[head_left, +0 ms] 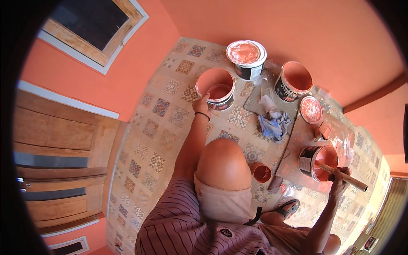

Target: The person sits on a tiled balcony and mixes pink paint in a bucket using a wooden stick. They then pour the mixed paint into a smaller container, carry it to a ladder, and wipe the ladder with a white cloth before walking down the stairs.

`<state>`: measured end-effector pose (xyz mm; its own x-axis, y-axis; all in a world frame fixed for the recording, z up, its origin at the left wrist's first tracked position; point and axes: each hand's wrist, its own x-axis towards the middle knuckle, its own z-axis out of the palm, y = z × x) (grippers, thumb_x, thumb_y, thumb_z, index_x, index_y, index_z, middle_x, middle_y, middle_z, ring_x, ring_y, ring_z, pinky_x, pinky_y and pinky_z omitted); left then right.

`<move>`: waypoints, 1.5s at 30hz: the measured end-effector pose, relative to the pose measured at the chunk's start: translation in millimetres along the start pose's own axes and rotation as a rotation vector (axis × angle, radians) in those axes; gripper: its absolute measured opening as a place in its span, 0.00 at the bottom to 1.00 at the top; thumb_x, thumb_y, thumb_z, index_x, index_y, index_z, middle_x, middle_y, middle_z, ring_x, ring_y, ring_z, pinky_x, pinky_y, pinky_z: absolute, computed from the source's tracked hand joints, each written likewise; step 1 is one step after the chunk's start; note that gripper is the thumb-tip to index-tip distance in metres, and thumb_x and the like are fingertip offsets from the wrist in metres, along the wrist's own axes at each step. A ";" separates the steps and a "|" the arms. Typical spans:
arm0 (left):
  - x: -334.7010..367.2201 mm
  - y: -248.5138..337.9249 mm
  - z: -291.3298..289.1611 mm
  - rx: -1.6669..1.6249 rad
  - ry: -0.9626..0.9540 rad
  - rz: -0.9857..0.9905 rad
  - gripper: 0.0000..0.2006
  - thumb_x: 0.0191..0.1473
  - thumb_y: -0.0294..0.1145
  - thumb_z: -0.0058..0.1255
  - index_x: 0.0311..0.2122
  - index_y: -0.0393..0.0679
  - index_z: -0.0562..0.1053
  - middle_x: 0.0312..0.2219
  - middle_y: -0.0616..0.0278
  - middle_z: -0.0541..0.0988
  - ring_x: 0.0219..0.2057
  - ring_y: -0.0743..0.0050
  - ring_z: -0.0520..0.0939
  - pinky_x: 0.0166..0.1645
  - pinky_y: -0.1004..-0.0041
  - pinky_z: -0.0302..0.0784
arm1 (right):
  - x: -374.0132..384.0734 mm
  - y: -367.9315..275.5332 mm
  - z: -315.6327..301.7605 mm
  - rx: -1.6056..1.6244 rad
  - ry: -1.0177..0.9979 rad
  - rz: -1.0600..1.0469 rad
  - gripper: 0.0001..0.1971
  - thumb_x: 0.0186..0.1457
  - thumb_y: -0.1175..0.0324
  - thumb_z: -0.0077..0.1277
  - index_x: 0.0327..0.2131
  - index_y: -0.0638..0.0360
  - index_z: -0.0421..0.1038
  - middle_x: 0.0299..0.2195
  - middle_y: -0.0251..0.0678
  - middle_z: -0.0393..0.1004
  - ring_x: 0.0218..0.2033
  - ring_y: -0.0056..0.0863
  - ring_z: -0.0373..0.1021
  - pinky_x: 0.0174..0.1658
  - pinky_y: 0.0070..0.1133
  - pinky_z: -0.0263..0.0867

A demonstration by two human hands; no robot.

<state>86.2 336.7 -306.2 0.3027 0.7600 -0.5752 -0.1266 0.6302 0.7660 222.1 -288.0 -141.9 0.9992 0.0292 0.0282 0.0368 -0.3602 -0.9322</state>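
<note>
My left hand [203, 105] grips the near rim of a paint bucket [216, 78], thumb over the edge. This bucket is coated coral inside, with a little paint at its bottom. On the right, my right hand [338, 180] is closed round a thick tan stick [355, 182] whose outer end looks hollow. The stick's other end reaches into a second paint bucket [307, 163], which leans its mouth toward my right hand and has coral paint inside. Between my knee and that bucket stands a small paint-stained pot [261, 173].
Farther off are a lidded white bucket [250, 70] and an open coral-coated bucket [294, 80]. A paint-smeared lid [311, 109], a crumpled blue-grey rag [274, 126] and a stained sheet [293, 146] lie on the patterned tiles. Coral walls and a wooden door [59, 131] border the floor.
</note>
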 end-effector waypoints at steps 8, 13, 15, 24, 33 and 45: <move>-31.5 -16.3 -13.1 0.151 0.012 0.355 0.16 0.54 0.17 0.59 0.43 0.42 0.65 0.34 0.59 0.77 0.23 0.72 0.81 0.18 0.73 0.77 | -15.8 7.1 0.0 -0.250 -0.031 -0.180 0.11 0.61 0.68 0.56 0.27 0.61 0.67 0.19 0.30 0.67 0.19 0.17 0.62 0.24 0.19 0.59; -70.4 -31.3 -29.8 0.237 -0.138 0.582 0.16 0.56 0.20 0.62 0.41 0.43 0.64 0.30 0.66 0.71 0.24 0.82 0.74 0.19 0.77 0.76 | -24.5 7.5 3.8 -0.184 -0.031 -0.128 0.11 0.61 0.67 0.56 0.28 0.62 0.70 0.19 0.31 0.68 0.20 0.19 0.64 0.26 0.22 0.61; -77.9 -37.9 -36.3 0.278 -0.128 0.596 0.16 0.56 0.21 0.63 0.40 0.42 0.64 0.30 0.66 0.71 0.25 0.82 0.74 0.20 0.77 0.76 | -22.3 10.4 6.3 -0.145 -0.004 -0.141 0.08 0.61 0.69 0.56 0.31 0.62 0.72 0.20 0.32 0.69 0.21 0.21 0.65 0.27 0.24 0.61; -67.4 -72.0 -55.6 0.322 -0.101 0.700 0.15 0.53 0.22 0.65 0.37 0.43 0.67 0.25 0.71 0.69 0.24 0.85 0.69 0.25 0.77 0.68 | -21.3 5.1 -3.5 -0.306 -0.055 -0.221 0.10 0.60 0.73 0.57 0.26 0.63 0.68 0.17 0.32 0.69 0.19 0.20 0.62 0.24 0.23 0.60; -80.8 -68.1 -35.0 0.606 -0.071 0.958 0.14 0.54 0.27 0.66 0.37 0.44 0.68 0.22 0.72 0.69 0.23 0.83 0.68 0.28 0.74 0.67 | -19.8 6.8 3.0 -0.161 0.010 -0.202 0.09 0.60 0.70 0.58 0.29 0.63 0.72 0.19 0.35 0.73 0.21 0.20 0.67 0.28 0.23 0.64; -80.2 -42.7 -0.7 0.769 -0.108 1.163 0.12 0.63 0.37 0.60 0.42 0.42 0.72 0.22 0.65 0.72 0.22 0.74 0.72 0.29 0.69 0.70 | -23.4 1.9 -3.4 -0.020 -0.049 0.000 0.09 0.59 0.70 0.56 0.28 0.61 0.70 0.21 0.34 0.72 0.23 0.19 0.67 0.28 0.23 0.62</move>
<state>66.7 249.0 -292.9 0.4585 0.7423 0.4886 0.1802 -0.6161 0.7668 198.9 -292.5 -143.0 0.9972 0.0745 0.0097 0.0373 -0.3785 -0.9248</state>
